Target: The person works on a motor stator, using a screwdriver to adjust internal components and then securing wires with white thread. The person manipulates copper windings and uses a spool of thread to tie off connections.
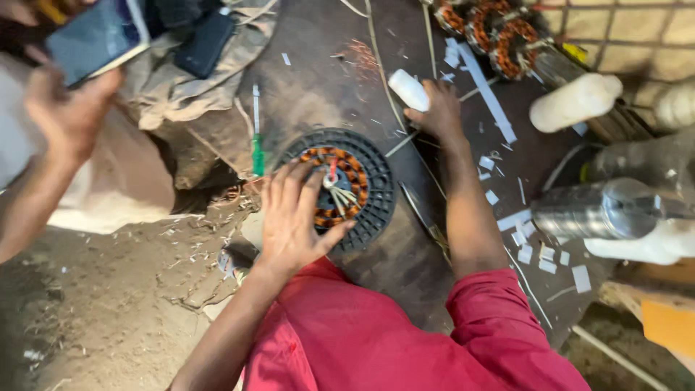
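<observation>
A round black motor housing (376,185) with copper windings (355,170) and a red-tipped shaft lies on a dark board. My left hand (293,217) lies spread over its left half, fingers on the windings and thumb at the rim, holding it down. My right hand (438,112) reaches out past the housing and grips a small white cylinder (407,89) at its fingertips. Both my arms wear red sleeves.
Another person's hand (69,108) holds a phone (98,36) at the top left. A green-handled screwdriver (257,148) lies left of the housing. More copper-wound stators (492,25), white bottles (575,101), a metal part (601,210) and white paper strips (492,101) lie on the right.
</observation>
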